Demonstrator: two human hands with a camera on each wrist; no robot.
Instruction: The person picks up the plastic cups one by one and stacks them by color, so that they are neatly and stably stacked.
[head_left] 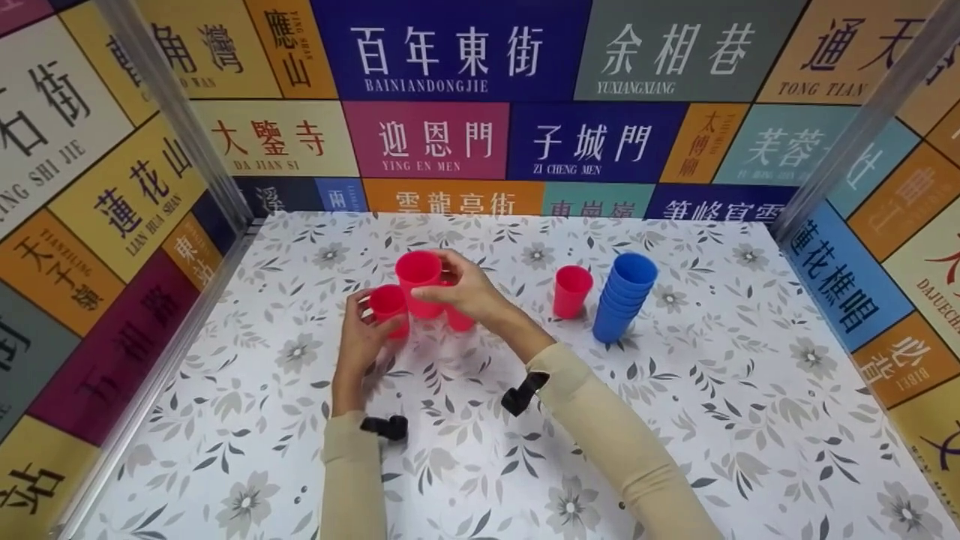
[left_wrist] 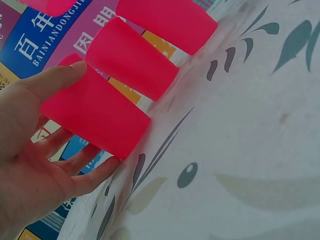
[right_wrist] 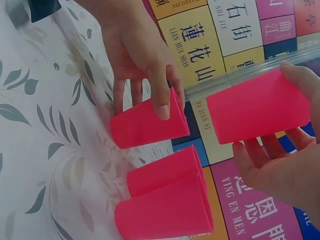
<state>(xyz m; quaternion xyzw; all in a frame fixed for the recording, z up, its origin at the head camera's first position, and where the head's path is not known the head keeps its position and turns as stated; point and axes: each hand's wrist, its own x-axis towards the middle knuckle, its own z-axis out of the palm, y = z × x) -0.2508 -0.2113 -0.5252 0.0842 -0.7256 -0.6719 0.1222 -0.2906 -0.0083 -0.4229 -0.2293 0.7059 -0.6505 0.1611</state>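
Note:
My left hand (head_left: 358, 337) holds an upright red cup (left_wrist: 100, 112) standing on the table, thumb near its rim and fingers along the other side. Raised above the table, another red cup (right_wrist: 260, 105) is gripped between the thumb and fingers of my right hand (head_left: 474, 291). Below it, two more red cups stand close together in a row beside the left hand's cup: a middle cup (left_wrist: 132, 57) and an end cup (right_wrist: 165, 210). In the head view, the right hand and its cup partly cover these two.
Further right stands a lone red cup (head_left: 572, 291), next to a stack of several nested blue cups (head_left: 624, 296). The table (head_left: 480, 465) has a floral cover. Printed sign panels (head_left: 450, 56) wall in its back and sides.

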